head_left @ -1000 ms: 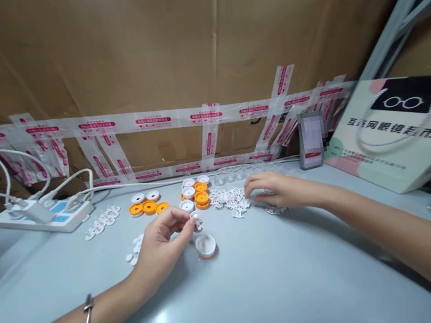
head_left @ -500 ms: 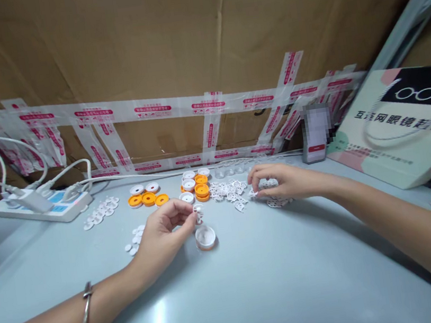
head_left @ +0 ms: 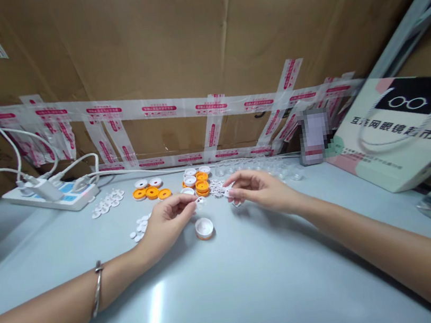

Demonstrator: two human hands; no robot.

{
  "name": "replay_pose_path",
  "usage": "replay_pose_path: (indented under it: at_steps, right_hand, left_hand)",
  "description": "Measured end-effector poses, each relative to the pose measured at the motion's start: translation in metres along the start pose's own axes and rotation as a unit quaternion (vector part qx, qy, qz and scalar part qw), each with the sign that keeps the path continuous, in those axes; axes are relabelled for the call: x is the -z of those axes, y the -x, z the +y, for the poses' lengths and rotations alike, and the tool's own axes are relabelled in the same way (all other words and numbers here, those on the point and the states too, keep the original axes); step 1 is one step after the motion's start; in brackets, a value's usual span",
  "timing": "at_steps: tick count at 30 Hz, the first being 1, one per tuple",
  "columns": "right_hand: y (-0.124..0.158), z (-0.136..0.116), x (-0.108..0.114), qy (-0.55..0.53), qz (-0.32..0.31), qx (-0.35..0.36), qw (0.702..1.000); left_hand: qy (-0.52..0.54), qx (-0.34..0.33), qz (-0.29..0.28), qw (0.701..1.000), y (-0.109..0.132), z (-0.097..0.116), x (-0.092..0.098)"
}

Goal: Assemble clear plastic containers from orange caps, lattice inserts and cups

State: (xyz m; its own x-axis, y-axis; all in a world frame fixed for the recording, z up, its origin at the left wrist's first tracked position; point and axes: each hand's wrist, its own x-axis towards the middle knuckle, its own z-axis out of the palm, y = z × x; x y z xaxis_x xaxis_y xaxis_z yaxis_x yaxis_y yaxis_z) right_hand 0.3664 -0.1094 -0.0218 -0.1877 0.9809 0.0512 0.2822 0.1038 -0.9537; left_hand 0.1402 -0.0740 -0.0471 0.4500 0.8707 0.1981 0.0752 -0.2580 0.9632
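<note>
My left hand [head_left: 162, 226] pinches a small white plastic part [head_left: 201, 202] between thumb and fingertips; its exact shape is blurred. Just below that part, a round white cup-like piece with an orange base [head_left: 204, 229] stands on the table. My right hand [head_left: 266, 192] grips a small flat white cut-out piece [head_left: 228, 191], facing the left hand across a short gap. Behind its fingertips lies a pile of white cut-out pieces [head_left: 216, 187], partly covered by the hand. Orange and white round pieces [head_left: 152, 193] lie beyond my left hand, with more orange rings [head_left: 202, 186] stacked nearby.
Small white discs [head_left: 140, 228] and white stemmed parts [head_left: 108, 202] lie at the left. A power strip [head_left: 80, 201] with cables stands at the back left. Clear plastic pieces [head_left: 291, 173], a phone [head_left: 314, 139] and a paper bag [head_left: 395, 157] are at the right, before cardboard [head_left: 167, 45].
My right hand has moved left from the right-hand pile, carrying a flat white piece toward my left hand. The left hand still holds its small part. The view has shifted slightly.
</note>
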Motion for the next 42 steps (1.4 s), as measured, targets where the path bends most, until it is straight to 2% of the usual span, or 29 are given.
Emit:
replay_pose_path:
  at_steps: [5,10,16,23,29,36,42]
  right_hand:
    - [0.005,-0.001,-0.032,-0.116,-0.015,-0.044,0.992]
    - [0.008,0.002,-0.041,-0.165,-0.012,-0.083,0.983]
    - [0.011,0.001,-0.049,-0.18,0.049,-0.025,0.982]
    - [0.011,-0.001,-0.051,-0.153,0.116,-0.01,0.981]
    - [0.012,0.004,-0.051,-0.12,0.096,0.016,0.988]
    - [0.012,0.007,-0.053,-0.055,0.119,0.071,0.989]
    - [0.012,0.005,-0.053,-0.051,0.11,0.078,0.99]
  left_hand:
    - [-0.023,-0.022,0.003,0.999,0.001,0.002,0.001]
    - [-0.025,-0.034,0.003,0.999,0.0,0.001,0.0]
    - [0.022,0.012,-0.03,0.999,0.0,0.005,-0.001]
    - [0.018,0.024,-0.056,0.998,0.001,0.008,-0.001]
    - [0.034,0.038,-0.07,0.996,0.001,0.005,-0.001]
    - [0.024,0.049,-0.073,0.996,0.0,0.006,-0.002]
    - [0.008,0.048,-0.071,0.996,0.0,0.007,-0.001]
